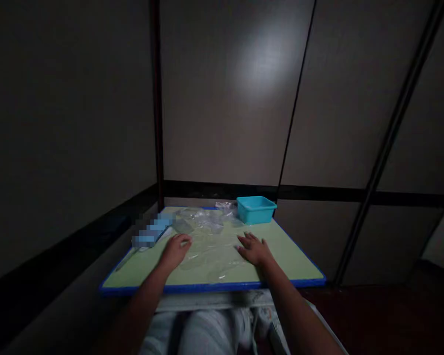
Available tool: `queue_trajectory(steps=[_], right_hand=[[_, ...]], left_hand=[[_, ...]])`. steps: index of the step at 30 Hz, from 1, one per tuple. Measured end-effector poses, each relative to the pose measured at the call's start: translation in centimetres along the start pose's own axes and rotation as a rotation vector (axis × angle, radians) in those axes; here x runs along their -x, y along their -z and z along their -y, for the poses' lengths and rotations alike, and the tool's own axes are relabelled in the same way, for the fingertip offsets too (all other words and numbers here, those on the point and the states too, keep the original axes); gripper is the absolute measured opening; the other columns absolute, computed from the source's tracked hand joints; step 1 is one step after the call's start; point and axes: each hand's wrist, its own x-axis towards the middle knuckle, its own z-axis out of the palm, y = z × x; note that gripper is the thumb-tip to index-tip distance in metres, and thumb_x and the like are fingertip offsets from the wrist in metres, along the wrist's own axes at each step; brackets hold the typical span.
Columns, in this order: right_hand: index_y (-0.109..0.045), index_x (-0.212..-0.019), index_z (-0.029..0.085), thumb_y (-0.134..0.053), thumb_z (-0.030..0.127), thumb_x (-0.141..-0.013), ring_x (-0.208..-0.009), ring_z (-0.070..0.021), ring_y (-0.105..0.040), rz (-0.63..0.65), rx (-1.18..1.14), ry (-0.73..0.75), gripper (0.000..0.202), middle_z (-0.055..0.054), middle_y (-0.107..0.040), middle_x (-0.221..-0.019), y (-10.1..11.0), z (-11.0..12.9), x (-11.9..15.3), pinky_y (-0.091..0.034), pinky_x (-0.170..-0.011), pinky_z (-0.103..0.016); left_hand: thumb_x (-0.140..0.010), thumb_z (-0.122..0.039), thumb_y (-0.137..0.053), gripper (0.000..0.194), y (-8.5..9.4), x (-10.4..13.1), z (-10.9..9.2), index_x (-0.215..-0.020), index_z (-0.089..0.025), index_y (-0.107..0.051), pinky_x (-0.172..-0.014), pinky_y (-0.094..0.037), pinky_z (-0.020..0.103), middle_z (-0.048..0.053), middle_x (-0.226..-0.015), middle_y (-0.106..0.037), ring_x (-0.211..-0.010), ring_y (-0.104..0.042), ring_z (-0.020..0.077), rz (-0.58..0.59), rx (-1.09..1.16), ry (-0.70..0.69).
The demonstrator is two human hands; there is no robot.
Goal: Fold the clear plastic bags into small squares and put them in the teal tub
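Note:
A clear plastic sheet or bag (212,256) lies flat on the pale green tabletop (288,261), between my two hands. At its left side is my left hand (175,250), its fingers loosely curved with nothing visible in them. My right hand (254,250) rests palm down at the sheet's right side, fingers spread and holding nothing. Whether either hand presses on the plastic is hard to see. Beyond the hands, more crumpled clear plastic (207,220) lies loosely spread.
A turquoise plastic basin (257,212) stands at the back right of the table. Along the left edge lies a blue item (153,231), partly blurred out. Blue tape (222,287) borders the tabletop. Panelled walls (225,98) rise behind and to the left.

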Motion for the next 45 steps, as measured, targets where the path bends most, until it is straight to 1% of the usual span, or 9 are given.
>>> queue_trajectory(steps=[12, 18, 20, 23, 27, 29, 34, 39, 45], right_hand=[[-0.039, -0.132, 0.032, -0.037, 0.06, -0.08, -0.133, -0.0258, -0.018, -0.054, -0.067, 0.007, 0.059, -0.007, -0.027, -0.145, -0.4, -0.4, -0.1, -0.012, -0.1, -0.057], [-0.042, -0.131, 0.029, -0.042, 0.056, -0.08, -0.131, -0.024, -0.025, -0.152, -0.192, -0.029, 0.058, -0.006, -0.03, -0.143, -0.8, -1.1, -0.4, -0.018, -0.103, -0.05], [-0.044, -0.13, 0.028, -0.042, 0.054, -0.081, -0.13, -0.0243, -0.027, -0.181, -0.237, -0.033, 0.056, -0.007, -0.032, -0.142, -0.9, -1.3, -0.5, -0.02, -0.103, -0.048], [-0.046, -0.129, 0.027, -0.044, 0.053, -0.08, -0.129, -0.026, -0.029, -0.207, -0.277, -0.035, 0.055, -0.008, -0.033, -0.141, -1.1, -1.5, -0.7, -0.021, -0.103, -0.049], [-0.048, -0.127, 0.026, -0.046, 0.053, -0.079, -0.129, -0.0271, -0.03, -0.228, -0.305, -0.018, 0.054, -0.009, -0.036, -0.14, -1.2, -1.6, -0.7, -0.021, -0.103, -0.05], [-0.049, -0.126, 0.026, -0.047, 0.053, -0.079, -0.128, -0.027, -0.03, -0.235, -0.317, -0.014, 0.054, -0.009, -0.037, -0.139, -1.2, -1.7, -0.7, -0.021, -0.103, -0.049], [-0.05, -0.125, 0.025, -0.047, 0.052, -0.079, -0.129, -0.0265, -0.03, -0.24, -0.335, -0.018, 0.054, -0.009, -0.035, -0.14, -1.3, -1.8, -0.7, -0.022, -0.102, -0.049], [-0.05, -0.125, 0.026, -0.048, 0.052, -0.079, -0.128, -0.0264, -0.031, -0.247, -0.352, 0.001, 0.053, -0.009, -0.036, -0.14, -1.5, -2.1, -0.9, -0.023, -0.102, -0.048], [-0.052, -0.123, 0.025, -0.048, 0.051, -0.079, -0.127, -0.0266, -0.033, -0.272, -0.355, 0.022, 0.052, -0.009, -0.038, -0.139, -1.3, -2.1, -0.7, -0.024, -0.102, -0.047]], left_hand=[[-0.078, -0.034, -0.046, 0.024, 0.2, 0.1, -0.2, -0.077, -0.018, -0.065, -0.081, -0.044, 0.032, 0.005, -0.083, -0.065, -0.085, -0.059, 0.0208, -0.003, -0.036, -0.025], [-0.078, -0.033, -0.05, 0.021, 1.0, 0.9, -2.9, -0.085, -0.021, -0.066, -0.09, -0.038, 0.038, 0.006, -0.092, -0.063, -0.096, -0.053, 0.0228, 0.016, -0.076, -0.132], [-0.075, -0.034, -0.056, 0.021, 1.2, 1.7, -4.5, -0.09, -0.023, -0.066, -0.093, -0.038, 0.036, 0.005, -0.099, -0.061, -0.103, -0.05, 0.0224, 0.067, -0.078, -0.204], [-0.075, -0.04, -0.058, 0.033, 0.9, 3.8, -6.9, -0.105, -0.027, -0.062, -0.099, -0.032, 0.041, 0.007, -0.118, -0.055, -0.118, -0.039, 0.0257, 0.264, -0.152, -0.316], [-0.065, -0.054, -0.066, 0.069, 0.2, 6.5, -8.9, -0.128, -0.038, -0.043, -0.105, -0.01, 0.056, 0.001, -0.143, -0.032, -0.132, -0.018, 0.0317, 0.423, -0.286, -0.371], [-0.066, -0.053, -0.066, 0.068, -0.1, 7.1, -9.3, -0.128, -0.041, -0.041, -0.104, -0.004, 0.059, 0.0, -0.145, -0.026, -0.133, -0.014, 0.032, 0.449, -0.343, -0.374], [-0.076, -0.05, -0.058, 0.045, 0.0, 7.0, -9.7, -0.12, -0.045, -0.048, -0.103, -0.012, 0.059, -0.003, -0.145, -0.027, -0.134, -0.015, 0.0301, 0.43, -0.383, -0.394], [-0.082, -0.039, -0.054, 0.03, -0.1, 7.4, -9.8, -0.111, -0.046, -0.056, -0.102, -0.021, 0.057, -0.005, -0.14, -0.037, -0.131, -0.023, 0.028, 0.367, -0.357, -0.44], [-0.085, -0.03, -0.05, 0.023, -0.1, 6.8, -10.1, -0.1, -0.037, -0.066, -0.098, -0.035, 0.043, -0.002, -0.126, -0.052, -0.125, -0.031, 0.0234, 0.249, -0.224, -0.356]])
